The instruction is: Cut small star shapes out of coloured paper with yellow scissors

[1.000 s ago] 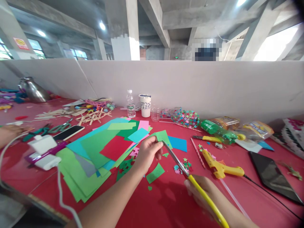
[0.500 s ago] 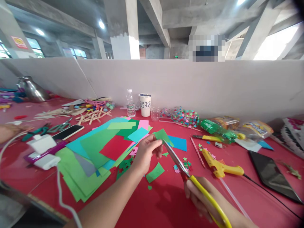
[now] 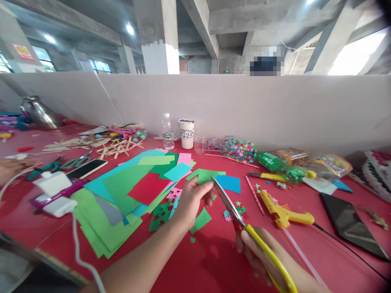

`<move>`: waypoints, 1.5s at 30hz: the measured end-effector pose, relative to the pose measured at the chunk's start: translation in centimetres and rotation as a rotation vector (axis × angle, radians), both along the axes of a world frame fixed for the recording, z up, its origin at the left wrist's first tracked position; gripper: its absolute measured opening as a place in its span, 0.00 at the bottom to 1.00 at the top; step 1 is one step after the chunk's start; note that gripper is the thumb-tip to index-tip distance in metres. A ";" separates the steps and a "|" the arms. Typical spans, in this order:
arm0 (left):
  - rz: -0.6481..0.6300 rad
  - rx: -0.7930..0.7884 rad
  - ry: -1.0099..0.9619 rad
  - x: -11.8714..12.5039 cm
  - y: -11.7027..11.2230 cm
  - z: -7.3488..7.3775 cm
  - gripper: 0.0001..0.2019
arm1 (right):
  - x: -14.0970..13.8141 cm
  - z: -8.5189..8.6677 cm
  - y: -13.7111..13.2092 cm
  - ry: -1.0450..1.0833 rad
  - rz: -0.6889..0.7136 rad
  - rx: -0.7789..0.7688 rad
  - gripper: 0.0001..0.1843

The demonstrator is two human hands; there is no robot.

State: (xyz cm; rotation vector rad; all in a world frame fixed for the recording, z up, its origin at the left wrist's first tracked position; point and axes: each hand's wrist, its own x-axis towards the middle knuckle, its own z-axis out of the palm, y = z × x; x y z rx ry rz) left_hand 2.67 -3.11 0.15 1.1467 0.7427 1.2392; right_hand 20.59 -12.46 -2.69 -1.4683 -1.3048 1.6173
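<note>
My left hand (image 3: 191,201) pinches a small piece of green paper (image 3: 205,176) above the red table (image 3: 214,260). My right hand (image 3: 259,254) grips yellow-handled scissors (image 3: 244,226), whose blades point up and left, their tips right next to the green paper. A cut green scrap (image 3: 200,220) lies on the table under my left hand. Small coloured paper stars (image 3: 236,211) lie scattered just beyond the blades.
A spread of coloured paper sheets (image 3: 128,191) covers the table on the left. A yellow glue gun (image 3: 282,211), a yellow utility knife (image 3: 265,176) and a black tablet (image 3: 351,228) lie at right. A bottle (image 3: 167,132) and cup (image 3: 186,133) stand by the grey partition.
The green paper in my left hand has tilted flatter and the scissor blades have shifted slightly toward it. Both hands stay in nearly the same place.
</note>
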 end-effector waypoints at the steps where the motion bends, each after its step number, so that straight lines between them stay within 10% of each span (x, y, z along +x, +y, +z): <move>1: -0.005 -0.001 -0.006 0.0 0.0 0.0 0.07 | -0.1 0.0 0.0 -0.004 -0.004 0.002 0.36; 45: -0.041 -0.067 -0.044 -0.2 0.3 0.0 0.09 | -0.5 1.4 0.1 -0.066 -0.054 -0.035 0.27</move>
